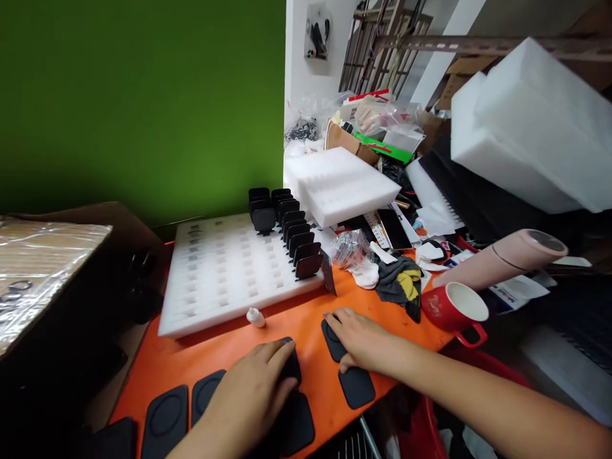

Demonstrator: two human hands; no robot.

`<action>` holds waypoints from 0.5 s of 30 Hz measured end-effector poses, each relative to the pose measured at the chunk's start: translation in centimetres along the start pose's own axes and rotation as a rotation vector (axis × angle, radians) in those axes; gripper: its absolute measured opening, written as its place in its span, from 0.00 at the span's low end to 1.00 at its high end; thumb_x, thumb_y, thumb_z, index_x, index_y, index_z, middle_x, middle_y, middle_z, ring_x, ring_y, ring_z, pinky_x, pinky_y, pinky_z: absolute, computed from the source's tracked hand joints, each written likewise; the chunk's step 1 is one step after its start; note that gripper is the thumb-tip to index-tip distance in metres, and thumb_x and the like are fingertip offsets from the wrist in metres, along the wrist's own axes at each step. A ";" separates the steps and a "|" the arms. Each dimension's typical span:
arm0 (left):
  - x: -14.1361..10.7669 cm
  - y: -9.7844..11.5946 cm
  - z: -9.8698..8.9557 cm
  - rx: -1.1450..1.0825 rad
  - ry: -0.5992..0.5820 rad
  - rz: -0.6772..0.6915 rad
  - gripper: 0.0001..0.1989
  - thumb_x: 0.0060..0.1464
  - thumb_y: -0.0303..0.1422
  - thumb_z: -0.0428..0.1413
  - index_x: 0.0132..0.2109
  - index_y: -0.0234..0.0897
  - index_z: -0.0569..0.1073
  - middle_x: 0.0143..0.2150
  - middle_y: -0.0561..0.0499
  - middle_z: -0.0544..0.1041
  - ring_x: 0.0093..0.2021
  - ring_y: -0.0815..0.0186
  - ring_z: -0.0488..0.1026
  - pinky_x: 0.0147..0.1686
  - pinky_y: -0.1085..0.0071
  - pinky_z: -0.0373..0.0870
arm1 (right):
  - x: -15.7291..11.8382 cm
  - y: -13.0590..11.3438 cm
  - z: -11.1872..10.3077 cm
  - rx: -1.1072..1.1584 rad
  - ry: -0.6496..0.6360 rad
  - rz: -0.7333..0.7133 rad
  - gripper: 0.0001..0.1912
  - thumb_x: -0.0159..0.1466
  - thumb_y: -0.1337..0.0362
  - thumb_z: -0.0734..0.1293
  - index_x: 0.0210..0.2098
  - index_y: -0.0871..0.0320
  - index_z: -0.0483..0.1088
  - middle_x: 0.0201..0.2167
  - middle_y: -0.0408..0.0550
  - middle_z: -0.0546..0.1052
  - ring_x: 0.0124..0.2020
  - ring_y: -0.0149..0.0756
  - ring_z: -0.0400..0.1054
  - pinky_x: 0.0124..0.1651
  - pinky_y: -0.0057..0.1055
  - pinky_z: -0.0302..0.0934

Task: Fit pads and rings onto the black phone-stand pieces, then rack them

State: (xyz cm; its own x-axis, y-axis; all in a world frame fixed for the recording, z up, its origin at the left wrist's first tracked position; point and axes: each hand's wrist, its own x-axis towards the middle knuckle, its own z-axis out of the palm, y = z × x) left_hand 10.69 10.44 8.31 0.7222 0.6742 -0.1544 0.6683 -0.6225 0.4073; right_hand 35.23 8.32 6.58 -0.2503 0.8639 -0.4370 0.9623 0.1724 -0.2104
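Left hand [255, 382] and right hand [361, 338], half-open, each touch 1 black pad [333, 344]; 1 red mug [440, 307] at orange table's [313, 376] right edge; green wall [143, 102].

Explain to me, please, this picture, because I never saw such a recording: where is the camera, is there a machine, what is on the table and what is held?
There is no robot here. One camera, worn on a person's head, looks forward and down at two bare hands, so there is only this one view.

On the orange table lies a white foam board with slots; upright black pieces stand in part of it. Nearer are flat dark pads and a small white bottle. To the right is a red mug.

The left hand and right hand each touch a dark pad; whether they grip, I cannot tell.
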 end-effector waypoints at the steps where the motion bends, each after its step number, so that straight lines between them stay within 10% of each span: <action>1: -0.3 0.5 1.6 0.043 -0.109 -0.103 0.31 0.51 0.36 0.56 0.61 0.39 0.61 0.61 0.41 0.66 0.59 0.51 0.64 0.55 0.56 0.64 | 0.1 -0.3 -0.5 -0.009 -0.013 0.020 0.47 0.41 0.62 0.79 0.56 0.67 0.62 0.50 0.66 0.68 0.51 0.58 0.62 0.50 0.47 0.61; 5: 0.8 1.6 3.5 0.146 -0.224 -0.275 0.45 0.41 0.39 0.63 0.65 0.34 0.55 0.65 0.34 0.56 0.64 0.44 0.53 0.62 0.47 0.46 | -0.6 -1.1 -3.9 0.012 -0.060 -0.005 0.23 0.50 0.60 0.75 0.42 0.66 0.70 0.43 0.59 0.71 0.45 0.50 0.66 0.44 0.38 0.62; 9: 1.9 2.1 1.8 0.037 -0.217 -0.298 0.51 0.35 0.35 0.66 0.65 0.28 0.53 0.56 0.34 0.66 0.57 0.45 0.62 0.56 0.54 0.58 | -2.4 -1.4 -9.3 0.110 -0.025 -0.275 0.07 0.63 0.63 0.63 0.36 0.58 0.71 0.34 0.48 0.74 0.35 0.37 0.68 0.37 0.29 0.59; 15: 1.8 3.3 -1.1 -0.207 -0.313 -0.163 0.11 0.47 0.30 0.56 0.41 0.41 0.74 0.41 0.48 0.78 0.41 0.57 0.75 0.39 0.66 0.70 | -0.2 -2.5 -19.2 0.140 0.561 -0.291 0.12 0.66 0.62 0.59 0.45 0.56 0.70 0.41 0.47 0.76 0.40 0.36 0.69 0.41 0.28 0.57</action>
State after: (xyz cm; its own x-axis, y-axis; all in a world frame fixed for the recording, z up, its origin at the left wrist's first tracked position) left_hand 14.03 10.08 10.38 0.6503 0.5840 -0.4858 0.7518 -0.4029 0.5220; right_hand 34.88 16.77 24.01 -0.3689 0.9136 0.1709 0.8310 0.4066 -0.3796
